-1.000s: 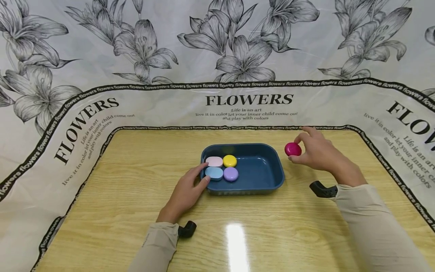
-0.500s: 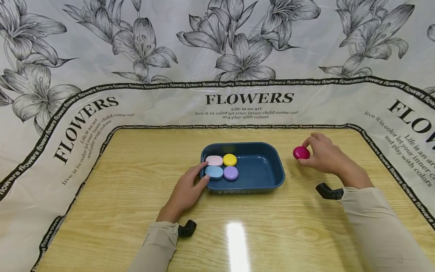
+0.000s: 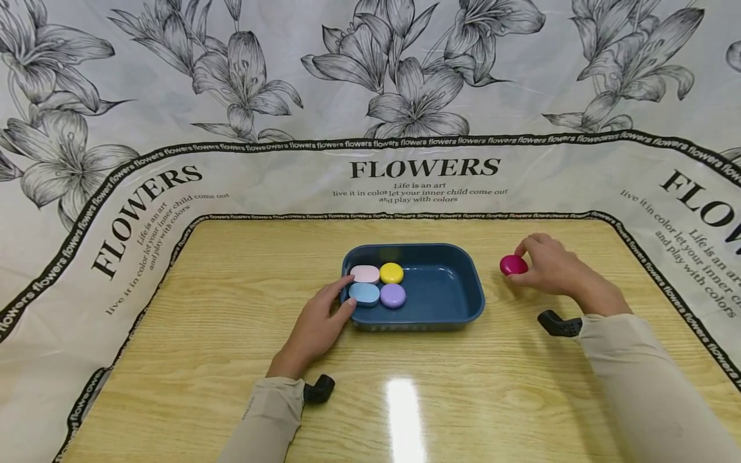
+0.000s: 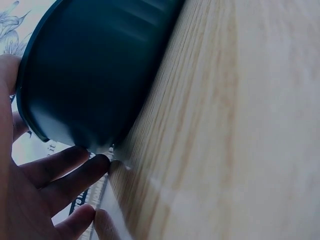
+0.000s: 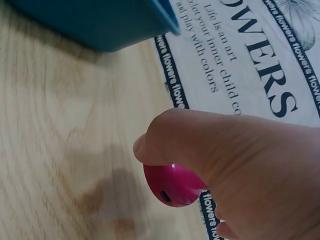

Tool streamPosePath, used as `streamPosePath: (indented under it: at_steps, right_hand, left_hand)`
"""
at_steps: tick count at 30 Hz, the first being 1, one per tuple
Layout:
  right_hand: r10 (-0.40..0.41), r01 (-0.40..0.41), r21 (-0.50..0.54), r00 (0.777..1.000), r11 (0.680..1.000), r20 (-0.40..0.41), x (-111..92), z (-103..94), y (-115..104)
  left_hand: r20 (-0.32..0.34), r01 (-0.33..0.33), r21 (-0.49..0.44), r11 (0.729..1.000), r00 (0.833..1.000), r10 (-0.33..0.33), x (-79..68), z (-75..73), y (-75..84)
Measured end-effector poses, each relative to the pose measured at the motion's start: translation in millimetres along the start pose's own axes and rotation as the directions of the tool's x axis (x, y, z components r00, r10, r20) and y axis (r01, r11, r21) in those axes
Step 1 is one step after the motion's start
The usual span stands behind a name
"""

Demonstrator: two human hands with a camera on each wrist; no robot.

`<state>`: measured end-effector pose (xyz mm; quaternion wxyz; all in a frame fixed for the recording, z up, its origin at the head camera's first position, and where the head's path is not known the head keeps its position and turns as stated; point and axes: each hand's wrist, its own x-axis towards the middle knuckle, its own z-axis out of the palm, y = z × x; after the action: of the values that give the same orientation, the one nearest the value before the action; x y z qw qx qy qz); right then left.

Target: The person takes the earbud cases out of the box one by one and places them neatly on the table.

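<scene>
along a yellowish wood-grain table point(image 3: 231, 283), a white cloth point(image 3: 289, 183) with grey flower drawings point(image 3: 413, 99) and black lettered bands point(image 3: 393, 143)

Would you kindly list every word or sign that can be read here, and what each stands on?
"FLOWERS": on the white printed sheet; rightmost copy cut off.
"Life is an art / live it in color let your inner child come out / and play with colors": on the sheet, below.
"flowers": repeated along the sheet's black bands.
Dark mark on the magenta disc: too small to read.
</scene>
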<state>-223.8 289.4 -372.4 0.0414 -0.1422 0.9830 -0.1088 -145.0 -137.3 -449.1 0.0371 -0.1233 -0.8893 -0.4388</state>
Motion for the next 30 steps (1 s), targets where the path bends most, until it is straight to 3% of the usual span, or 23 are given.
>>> streamPosePath:
  at_steps: [15,30]
  right_hand:
    - [0.021,-0.02,-0.024,0.997,1.0,0.074,9,10.1,7]
    - [-0.023,0.026,-0.029,0.995,0.999,0.098,12,16.8,11]
  left_hand:
    - [0.016,-0.014,0.025,1.0,1.0,0.014,0.2,-0.9,0.1]
    - [0.008,-0.02,0.011,1.0,1.0,0.02,0.6,-0.2,-2.5]
